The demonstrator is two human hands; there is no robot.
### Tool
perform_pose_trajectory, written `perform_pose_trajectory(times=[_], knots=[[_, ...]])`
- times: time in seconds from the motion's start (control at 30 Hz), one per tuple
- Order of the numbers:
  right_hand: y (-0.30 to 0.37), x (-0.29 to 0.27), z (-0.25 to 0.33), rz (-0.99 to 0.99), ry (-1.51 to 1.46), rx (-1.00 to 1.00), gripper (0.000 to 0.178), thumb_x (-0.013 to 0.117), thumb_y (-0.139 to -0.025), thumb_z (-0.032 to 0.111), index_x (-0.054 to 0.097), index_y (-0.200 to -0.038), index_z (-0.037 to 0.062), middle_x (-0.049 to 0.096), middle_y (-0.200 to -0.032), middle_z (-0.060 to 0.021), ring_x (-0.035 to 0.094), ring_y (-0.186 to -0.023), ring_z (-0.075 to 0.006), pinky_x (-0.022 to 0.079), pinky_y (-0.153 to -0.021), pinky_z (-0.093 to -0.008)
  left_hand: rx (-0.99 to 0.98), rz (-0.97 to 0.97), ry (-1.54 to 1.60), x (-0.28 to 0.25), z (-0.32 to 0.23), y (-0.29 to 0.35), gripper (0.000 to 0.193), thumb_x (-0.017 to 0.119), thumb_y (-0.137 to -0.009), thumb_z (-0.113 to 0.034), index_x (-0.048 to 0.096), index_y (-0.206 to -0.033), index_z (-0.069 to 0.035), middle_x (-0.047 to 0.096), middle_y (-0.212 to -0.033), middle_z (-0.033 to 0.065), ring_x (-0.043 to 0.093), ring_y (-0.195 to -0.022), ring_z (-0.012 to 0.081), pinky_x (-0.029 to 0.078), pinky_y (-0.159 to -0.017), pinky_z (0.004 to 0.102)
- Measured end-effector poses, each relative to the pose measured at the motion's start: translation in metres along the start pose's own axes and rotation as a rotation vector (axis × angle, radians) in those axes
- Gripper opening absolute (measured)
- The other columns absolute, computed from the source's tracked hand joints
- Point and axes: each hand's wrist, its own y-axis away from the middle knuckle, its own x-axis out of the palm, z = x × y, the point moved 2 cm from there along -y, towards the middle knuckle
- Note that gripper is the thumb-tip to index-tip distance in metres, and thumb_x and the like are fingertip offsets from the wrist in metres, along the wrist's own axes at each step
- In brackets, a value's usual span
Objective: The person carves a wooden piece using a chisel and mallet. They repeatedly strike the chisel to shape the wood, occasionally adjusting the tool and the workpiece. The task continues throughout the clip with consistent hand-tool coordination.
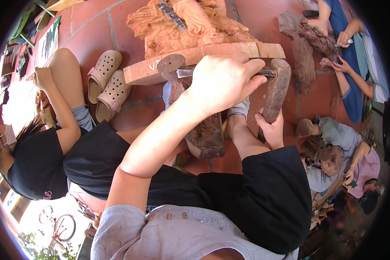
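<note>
My left hand (224,82) is closed round a chisel (184,73), held crosswise with its flat metal blade pointing left. The blade tip lies at the upper end of a dark brown carved wood piece (206,141), which stands between my legs and is partly hidden by my left forearm. My right hand (273,130) grips the lower end of a thick, worn wooden mallet (276,93). The mallet's upper part meets the butt end of the chisel. Just beyond my left hand runs the front edge of a pale wood block (145,71).
A large orange-brown wood carving (190,30) rests on the block, with a metal blade (172,16) lying on it. Beige clogs (106,71) stand at left on red tiles. People work close by on both sides; another dark carving (310,37) lies at far right.
</note>
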Motion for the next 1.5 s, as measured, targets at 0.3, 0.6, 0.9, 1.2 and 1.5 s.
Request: perform_pose_trajectory(times=[0.3,0.6,0.9,1.2,1.5], knots=[[0.002,-0.002,-0.001,-0.003,0.043,-0.004,0.048,0.072,-0.085,-0.003,0.053,-0.128,0.0006,0.060,-0.084,-0.0007,0.059,-0.075,-0.0098,0.050,-0.069,-0.0263,-0.106,0.050,-0.005,-0.006,-0.007,0.008,0.029,0.076,-0.084,-0.035,0.075,-0.105,-0.015,0.073,-0.086,0.0052,0.071,-0.073,0.0262,0.057,-0.061,0.0354],[-0.004,-0.003,0.013,-0.076,-0.297,-0.013,0.058,0.070,-0.086,-0.004,0.048,-0.139,-0.0005,0.063,-0.087,-0.0047,0.061,-0.072,-0.0115,0.050,-0.065,-0.0267,-0.038,0.051,0.027,-0.004,-0.004,0.001,0.031,0.075,-0.085,-0.035,0.075,-0.107,-0.014,0.072,-0.086,0.0057,0.071,-0.074,0.0266,0.057,-0.062,0.0359],[0.004,-0.005,0.000,-0.043,-0.165,0.060,0.048,0.076,-0.083,0.001,0.055,-0.126,0.0029,0.062,-0.089,-0.0006,0.060,-0.083,-0.0103,0.050,-0.077,-0.0278,0.004,0.056,0.003,-0.002,-0.002,0.003,0.032,0.076,-0.084,-0.037,0.075,-0.107,-0.015,0.073,-0.087,0.0050,0.071,-0.073,0.0252,0.057,-0.063,0.0343],[0.009,0.002,-0.001,-0.021,-0.181,0.079,0.037,0.074,-0.082,0.000,0.056,-0.114,0.0042,0.060,-0.088,0.0002,0.059,-0.083,-0.0108,0.050,-0.077,-0.0285,0.022,0.027,-0.005,-0.008,-0.001,0.001,0.029,0.075,-0.085,-0.036,0.076,-0.103,-0.013,0.073,-0.089,0.0065,0.072,-0.076,0.0260,0.057,-0.065,0.0356],[0.016,-0.004,-0.049,-0.129,-0.181,0.159,0.035,0.071,-0.085,0.001,0.050,-0.113,0.0072,0.060,-0.086,-0.0010,0.059,-0.080,-0.0101,0.049,-0.070,-0.0270,-0.267,0.106,0.326,-0.049,-0.021,0.045,0.035,0.070,-0.094,-0.034,0.072,-0.114,-0.006,0.075,-0.104,0.0104,0.072,-0.095,0.0225,0.056,-0.083,0.0335]])
